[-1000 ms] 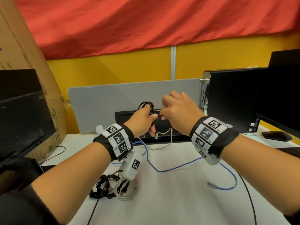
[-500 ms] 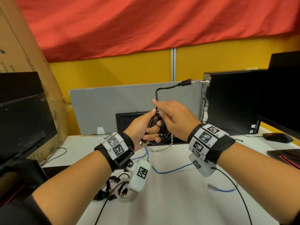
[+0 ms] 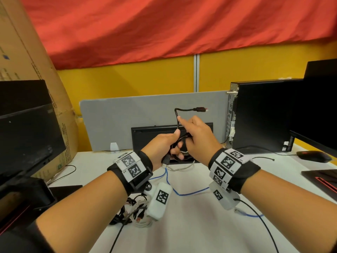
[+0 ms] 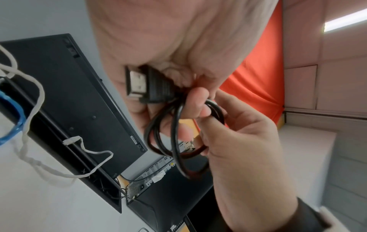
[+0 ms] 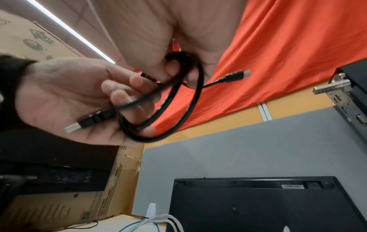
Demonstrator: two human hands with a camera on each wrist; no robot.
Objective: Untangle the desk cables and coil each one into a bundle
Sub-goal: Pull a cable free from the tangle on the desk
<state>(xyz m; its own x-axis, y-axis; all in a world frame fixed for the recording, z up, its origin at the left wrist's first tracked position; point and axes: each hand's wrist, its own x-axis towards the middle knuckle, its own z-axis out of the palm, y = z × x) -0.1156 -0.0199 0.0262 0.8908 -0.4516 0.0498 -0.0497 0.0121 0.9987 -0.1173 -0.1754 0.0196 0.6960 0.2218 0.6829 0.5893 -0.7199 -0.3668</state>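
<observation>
A black cable point(image 3: 176, 123) is gathered into a small coil point(image 5: 178, 109) above the desk. My left hand point(image 3: 174, 144) grips the coil, fingers curled through its loops. One plug point(image 4: 147, 84) sticks out below that palm. My right hand point(image 3: 184, 130) holds the cable just right of the left hand, index finger stretched up along the loose strand. The free plug end point(image 3: 200, 109) juts out to the right above both hands. In the right wrist view the same free plug point(image 5: 236, 76) hangs past the coil.
A blue cable point(image 3: 191, 193) and a white cable point(image 3: 180, 168) lie on the white desk point(image 3: 191, 230). A tangle of cables point(image 3: 133, 212) sits at front left. A black keyboard point(image 3: 145, 137) leans on the grey divider; PC tower point(image 3: 264, 115), mouse point(image 3: 313, 156) right, monitor point(image 3: 27, 128) left.
My right hand has wound another turn of black cable onto the coil in my left hand. The free plug end has swung up and now sits lower and closer to my hands.
</observation>
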